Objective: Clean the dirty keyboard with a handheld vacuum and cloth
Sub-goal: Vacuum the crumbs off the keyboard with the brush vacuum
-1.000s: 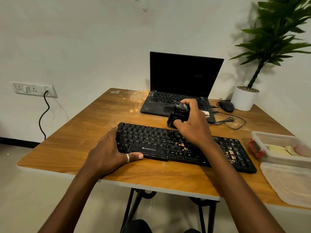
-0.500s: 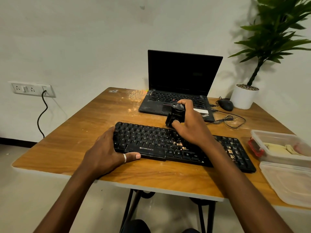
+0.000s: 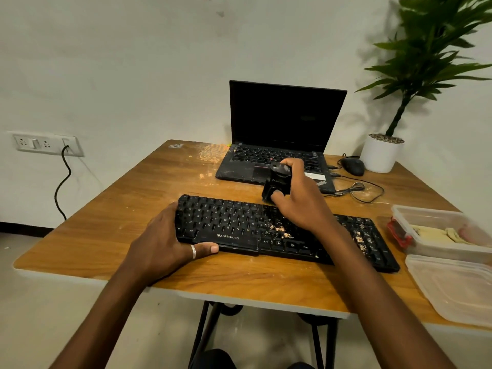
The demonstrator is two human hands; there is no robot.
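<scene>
A black keyboard [image 3: 234, 222] lies across the wooden table [image 3: 127, 225], with crumbs on its middle and right-hand keys. My left hand [image 3: 165, 243] grips the keyboard's left end, thumb along the front edge. My right hand [image 3: 300, 201] holds a small black handheld vacuum [image 3: 274, 182] upright, its lower end at the keyboard's back edge near the middle. A yellowish cloth [image 3: 436, 233] lies inside a clear container at the right.
An open black laptop [image 3: 277, 145] stands behind the keyboard. A mouse [image 3: 352, 166] with its cable and a potted plant [image 3: 380, 153] sit at the back right. A clear container [image 3: 415, 249] and its lid [image 3: 452, 291] are at the right edge.
My right hand with the vacuum has shifted slightly left and back, toward the keyboard's rear edge. My left hand keeps its hold on the keyboard's left end.
</scene>
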